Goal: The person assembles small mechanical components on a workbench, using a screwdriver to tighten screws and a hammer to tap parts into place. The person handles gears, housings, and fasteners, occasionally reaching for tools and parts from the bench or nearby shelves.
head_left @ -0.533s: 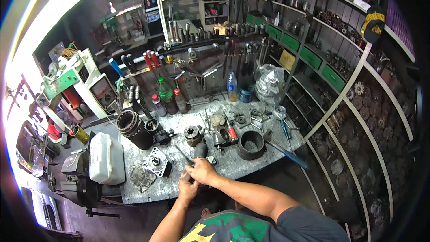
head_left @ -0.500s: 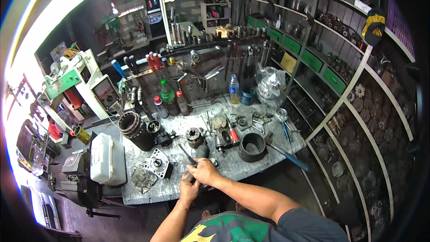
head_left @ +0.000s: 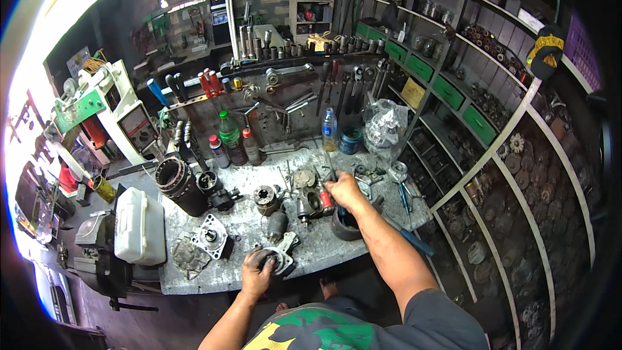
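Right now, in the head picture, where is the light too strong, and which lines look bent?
In the head view, daylight burns out the upper left rim to white; the shelf rails at right curve strongly from fisheye distortion; the corners fall to black. The workbench is evenly lit, and the left hand and right hand look fairly sharp, while small parts on the far shelves are too fine to make out.

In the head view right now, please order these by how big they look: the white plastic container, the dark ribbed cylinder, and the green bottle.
1. White plastic container, clearly largest.
2. Dark ribbed cylinder.
3. Green bottle, smallest, though it stands farther from the camera, so its true size against the cylinder is unsure.
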Demonstrator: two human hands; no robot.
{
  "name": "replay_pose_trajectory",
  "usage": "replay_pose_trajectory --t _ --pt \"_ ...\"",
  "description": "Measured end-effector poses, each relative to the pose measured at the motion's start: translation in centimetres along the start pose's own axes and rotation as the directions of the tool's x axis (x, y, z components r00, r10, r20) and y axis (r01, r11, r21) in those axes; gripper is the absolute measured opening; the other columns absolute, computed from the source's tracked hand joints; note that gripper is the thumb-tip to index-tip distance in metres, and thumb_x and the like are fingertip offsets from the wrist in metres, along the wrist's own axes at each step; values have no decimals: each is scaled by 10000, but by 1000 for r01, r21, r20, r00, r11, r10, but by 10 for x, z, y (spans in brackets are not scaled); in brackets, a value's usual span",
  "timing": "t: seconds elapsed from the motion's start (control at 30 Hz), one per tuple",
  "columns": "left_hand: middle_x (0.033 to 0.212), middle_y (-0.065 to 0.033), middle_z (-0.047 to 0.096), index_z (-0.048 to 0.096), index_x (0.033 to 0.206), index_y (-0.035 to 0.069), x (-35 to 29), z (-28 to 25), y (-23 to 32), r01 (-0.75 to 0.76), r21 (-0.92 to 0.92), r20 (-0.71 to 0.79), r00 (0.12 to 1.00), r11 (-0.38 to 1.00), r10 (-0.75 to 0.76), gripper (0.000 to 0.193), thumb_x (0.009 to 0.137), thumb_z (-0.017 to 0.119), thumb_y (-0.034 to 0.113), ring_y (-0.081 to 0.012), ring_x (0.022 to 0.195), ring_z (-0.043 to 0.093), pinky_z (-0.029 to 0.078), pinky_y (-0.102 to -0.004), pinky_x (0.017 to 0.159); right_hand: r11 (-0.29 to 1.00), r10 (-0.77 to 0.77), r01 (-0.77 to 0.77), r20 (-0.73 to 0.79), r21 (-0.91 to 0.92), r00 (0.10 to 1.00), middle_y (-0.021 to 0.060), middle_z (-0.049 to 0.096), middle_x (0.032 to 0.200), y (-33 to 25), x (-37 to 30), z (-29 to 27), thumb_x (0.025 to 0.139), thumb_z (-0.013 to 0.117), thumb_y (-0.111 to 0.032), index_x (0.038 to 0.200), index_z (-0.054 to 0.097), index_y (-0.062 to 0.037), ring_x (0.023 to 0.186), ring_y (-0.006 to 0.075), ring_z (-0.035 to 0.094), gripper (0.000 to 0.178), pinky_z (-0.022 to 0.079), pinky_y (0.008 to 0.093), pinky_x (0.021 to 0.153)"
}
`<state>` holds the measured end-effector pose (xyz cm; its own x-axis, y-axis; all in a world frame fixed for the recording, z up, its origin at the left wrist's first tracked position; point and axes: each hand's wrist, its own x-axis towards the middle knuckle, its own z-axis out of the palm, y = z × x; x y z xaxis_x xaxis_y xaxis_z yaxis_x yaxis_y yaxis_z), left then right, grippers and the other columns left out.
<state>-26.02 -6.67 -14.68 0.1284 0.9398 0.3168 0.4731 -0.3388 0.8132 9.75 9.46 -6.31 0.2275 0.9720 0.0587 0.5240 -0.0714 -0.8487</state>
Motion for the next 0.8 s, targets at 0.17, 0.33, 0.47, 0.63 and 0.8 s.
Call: replay_pose_trajectory --t 0.17,0.33,0.47,0.63,0.8 --pt "1229 -198 791 811 1162 36 -4 4 9 57 12 -24 998 998 -57 263 912 804 116 -436 1320 671 508 -526 1152 933 -188 165 -42 -319 981 339 770 1169 48 92 -64 894 720 -189 1263 731 93 1111 485 758 465 605 497 965" --pt "1178 -200 802 804 1143 21 -8 15 25 110 10 -119 987 994 -108 267 944 791 199 -440 1275 696 479 -550 1200 888 -76 105 82 -448 994 325 774 1158 87 116 -82 852 720 -169 1168 783 33 1100 492 755 380 617 524 965" --pt "1139 -187 811 804 1141 18 -7 22 33 125 71 -183 977 990 -111 299 990 765 273 -436 1225 728 460 -563 1227 814 -19 196 311 -547 950 332 774 1118 98 98 -66 825 711 -104 1002 817 35 1097 488 761 248 616 527 987" --pt "1138 -191 810 806 1131 13 -10 29 40 208 54 -230 954 977 -190 273 978 744 231 -430 1216 732 458 -555 1234 870 -89 225 310 -439 947 331 776 1104 97 93 -78 814 805 -185 1024 812 62 1059 489 766 324 621 514 965" --pt "1125 -185 809 803 1116 11 -8 33 43 216 85 -256 948 973 -189 250 971 724 199 -408 1176 745 465 -541 1232 889 -449 379 -320 -257 834 221 730 1089 94 96 -96 902 810 -117 1075 728 17 1029 444 714 233 578 498 911"
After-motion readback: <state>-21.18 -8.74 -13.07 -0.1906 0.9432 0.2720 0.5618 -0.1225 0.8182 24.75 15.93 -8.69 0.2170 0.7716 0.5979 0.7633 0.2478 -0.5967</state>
